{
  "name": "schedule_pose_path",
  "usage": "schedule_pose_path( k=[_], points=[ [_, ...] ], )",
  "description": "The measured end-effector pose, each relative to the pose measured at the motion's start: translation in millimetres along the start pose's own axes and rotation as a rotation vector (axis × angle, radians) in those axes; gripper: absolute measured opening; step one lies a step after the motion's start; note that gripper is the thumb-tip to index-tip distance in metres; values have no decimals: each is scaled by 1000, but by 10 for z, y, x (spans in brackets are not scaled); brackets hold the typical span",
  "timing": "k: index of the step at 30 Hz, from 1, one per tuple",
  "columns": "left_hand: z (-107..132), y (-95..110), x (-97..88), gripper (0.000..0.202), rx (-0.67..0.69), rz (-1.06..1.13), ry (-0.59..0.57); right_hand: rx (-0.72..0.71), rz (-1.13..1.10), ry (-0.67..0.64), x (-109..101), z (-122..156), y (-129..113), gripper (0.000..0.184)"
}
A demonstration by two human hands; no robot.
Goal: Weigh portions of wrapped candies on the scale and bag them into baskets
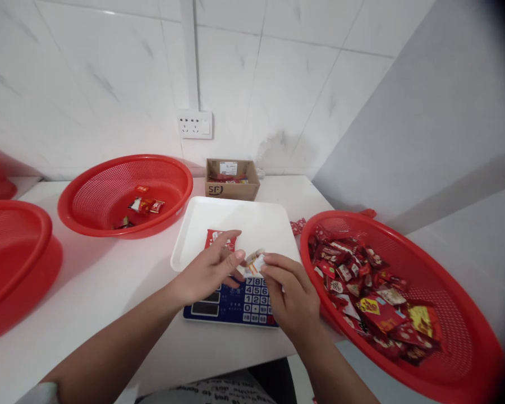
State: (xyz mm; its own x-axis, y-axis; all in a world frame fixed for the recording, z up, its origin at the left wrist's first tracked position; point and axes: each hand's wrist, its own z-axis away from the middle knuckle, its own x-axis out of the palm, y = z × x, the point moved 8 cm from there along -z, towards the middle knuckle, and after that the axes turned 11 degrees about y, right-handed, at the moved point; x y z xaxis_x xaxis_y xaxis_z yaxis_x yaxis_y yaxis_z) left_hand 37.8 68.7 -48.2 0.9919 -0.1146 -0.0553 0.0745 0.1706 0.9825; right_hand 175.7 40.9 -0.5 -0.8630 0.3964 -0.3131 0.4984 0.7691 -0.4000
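Both hands meet over the front edge of a white scale tray (252,216). My left hand (210,269) and my right hand (292,294) each pinch one end of a small pale wrapped candy (255,261) held between them. A red packet (219,238) lies flat on the tray just behind my left fingers. Below the hands, the scale's blue keypad (244,300) shows. At the right, a red basket (454,314) holds a heap of red and gold wrapped sweets (374,297).
A second red basket (126,193) at the back left holds a few packets. A third red basket (8,252) sits at the far left edge. A small cardboard box (232,179) stands against the tiled wall under a socket (194,124). One loose red sweet (297,225) lies beside the tray.
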Motion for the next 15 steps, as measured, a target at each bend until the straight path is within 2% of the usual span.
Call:
schedule_pose_path(
  k=[4, 10, 12, 15],
  points=[
    [5, -67, 35, 58, -90, 299, 66, -44, -76, 27, -64, 30, -89, 36],
    [-7, -38, -25, 65, -18, 477, 227, -30, -149, 1, -32, 122, -144, 34],
    [-4, -8, -42, 72, 17, 496, 237, 108, -211, 21, -15, 155, -45, 28],
    [18, 34, -33, 76, 78, 459, 205, 530, -358, 43, 56, 223, 265, 24]
  ],
)
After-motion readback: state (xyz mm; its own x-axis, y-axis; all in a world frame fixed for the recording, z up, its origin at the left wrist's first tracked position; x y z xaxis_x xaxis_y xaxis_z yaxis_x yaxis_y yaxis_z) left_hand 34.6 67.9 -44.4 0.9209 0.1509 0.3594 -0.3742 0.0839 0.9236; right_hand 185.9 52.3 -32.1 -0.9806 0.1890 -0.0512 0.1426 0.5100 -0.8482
